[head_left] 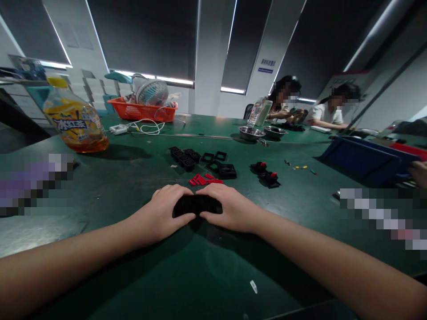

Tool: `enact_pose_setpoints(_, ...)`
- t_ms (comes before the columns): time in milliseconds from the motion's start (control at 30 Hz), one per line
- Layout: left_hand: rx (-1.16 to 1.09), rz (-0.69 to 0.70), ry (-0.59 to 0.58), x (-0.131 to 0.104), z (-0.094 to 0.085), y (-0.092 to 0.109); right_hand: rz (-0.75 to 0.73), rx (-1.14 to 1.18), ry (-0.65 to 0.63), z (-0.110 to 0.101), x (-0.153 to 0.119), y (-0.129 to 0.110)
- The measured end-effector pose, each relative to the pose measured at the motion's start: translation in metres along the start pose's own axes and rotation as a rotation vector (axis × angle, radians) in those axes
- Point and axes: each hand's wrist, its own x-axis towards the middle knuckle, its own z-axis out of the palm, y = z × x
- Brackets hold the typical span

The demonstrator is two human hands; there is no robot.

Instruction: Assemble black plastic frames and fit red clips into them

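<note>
A dark black plastic part (197, 206) lies low over the green table in front of me, its details lost in shadow. My left hand (167, 210) wraps round its left end, and my right hand (231, 206) grips the opposite end, thumbs nearly meeting at the near side. Just beyond the fingers are small red plastic pieces (203, 179). Behind those sit black square frames (227, 171) and a cluster of black housings (185, 158). Off to the right, black parts with red inserts (268, 178) stand on the tabletop.
A large tea bottle (75, 115) stands at the left. Farther back are an orange basket (142, 111) holding a fan, a white cable (150, 128) and metal bowls (251, 132). At right is a blue bin (363, 160) with another person's hand (418, 173) beside it. Two people sit across the table.
</note>
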Motion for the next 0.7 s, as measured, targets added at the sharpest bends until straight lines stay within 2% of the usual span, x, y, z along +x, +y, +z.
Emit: enact_pose_setpoints(700, 0.049, -0.023, -0.037, 0.0002, -0.0042, 0.0044, -0.085, 0.000, 0.011, 0.0019, 0.0010, 0.0034)
